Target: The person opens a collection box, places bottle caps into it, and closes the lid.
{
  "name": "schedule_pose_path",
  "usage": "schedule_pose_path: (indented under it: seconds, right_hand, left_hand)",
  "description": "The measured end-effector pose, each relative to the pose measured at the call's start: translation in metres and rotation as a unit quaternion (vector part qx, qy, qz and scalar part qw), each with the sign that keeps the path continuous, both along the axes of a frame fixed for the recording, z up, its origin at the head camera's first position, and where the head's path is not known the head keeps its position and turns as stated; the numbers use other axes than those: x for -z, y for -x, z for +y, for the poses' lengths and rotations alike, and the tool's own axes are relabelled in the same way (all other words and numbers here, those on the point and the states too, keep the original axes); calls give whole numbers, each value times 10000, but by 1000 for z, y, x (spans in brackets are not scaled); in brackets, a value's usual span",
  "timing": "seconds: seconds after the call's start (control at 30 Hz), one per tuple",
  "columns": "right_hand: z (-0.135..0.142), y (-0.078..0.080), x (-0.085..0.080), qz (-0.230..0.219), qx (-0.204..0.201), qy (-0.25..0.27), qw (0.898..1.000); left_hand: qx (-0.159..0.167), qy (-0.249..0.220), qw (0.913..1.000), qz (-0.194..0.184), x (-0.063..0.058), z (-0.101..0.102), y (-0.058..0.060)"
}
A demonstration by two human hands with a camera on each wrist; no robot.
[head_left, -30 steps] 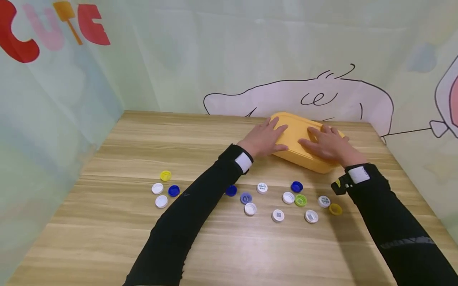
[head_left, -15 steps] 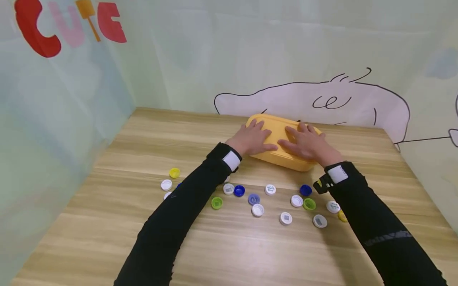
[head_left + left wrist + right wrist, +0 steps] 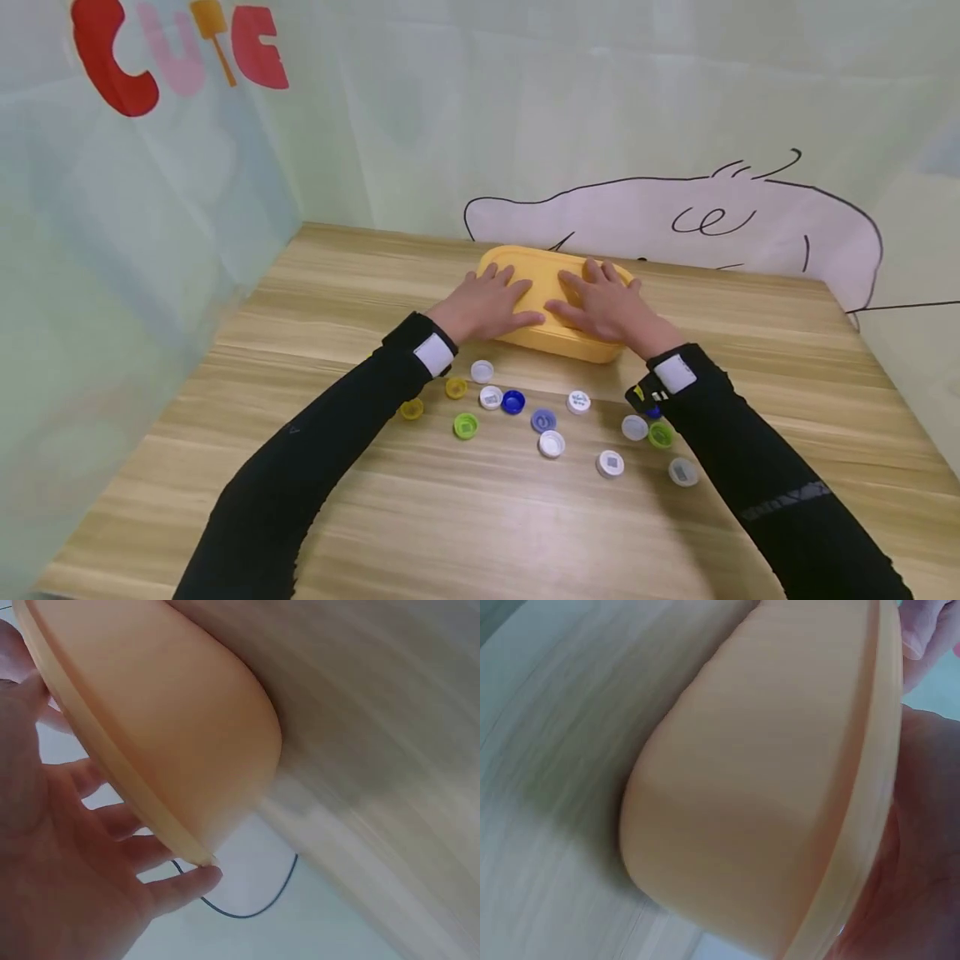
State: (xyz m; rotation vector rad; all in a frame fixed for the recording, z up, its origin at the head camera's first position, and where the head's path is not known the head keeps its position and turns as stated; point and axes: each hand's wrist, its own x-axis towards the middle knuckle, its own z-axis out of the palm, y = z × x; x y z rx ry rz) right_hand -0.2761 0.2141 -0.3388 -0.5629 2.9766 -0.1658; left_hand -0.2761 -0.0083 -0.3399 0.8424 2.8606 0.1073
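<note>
A yellow-orange plastic box (image 3: 542,279) with a flat top and rounded corners sits near the back of the table. My left hand (image 3: 483,307) lies on the left part of its top, fingers spread. On the right part rests my right hand (image 3: 606,307), its fingers spread too. In the left wrist view, fingertips of the left hand (image 3: 75,847) touch the rim above the box's side wall (image 3: 187,720). The right wrist view has the box wall (image 3: 735,780) standing on the table, with the right hand (image 3: 922,840) along the rim. The box's inside is hidden.
Several bottle caps lie in front of the box, among them a dark blue cap (image 3: 513,402), a green cap (image 3: 466,426), a yellow cap (image 3: 456,387) and a white cap (image 3: 551,444). A printed cloth (image 3: 390,125) hangs behind the wooden table (image 3: 480,533).
The box has slid left across the table under both hands, relative to the caps. The head view has also turned slightly right. Both arms moved left, and different caps are covered by the sleeves.
</note>
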Motion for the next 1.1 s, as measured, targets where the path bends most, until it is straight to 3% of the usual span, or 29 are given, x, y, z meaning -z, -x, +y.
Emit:
schedule_pose_path:
  seconds: [0.4,0.73,0.9,1.1]
  right_hand:
    - [-32,-4,12,371,-797,317,9956]
    - [-29,-25,6,115,-1189,600,9910]
    - [-26,-36,4,248,-1529,671,9856]
    - [-24,-43,2,351,-1501,669,9858]
  left_hand:
    - [-409,-156,9990,30,8,-48,-25]
    - [-589,-225,9980,-52,8,-48,-30]
    - [-648,-122,9978,-93,7,-48,-30]
    - [-462,-197,9987,-106,9,-43,-30]
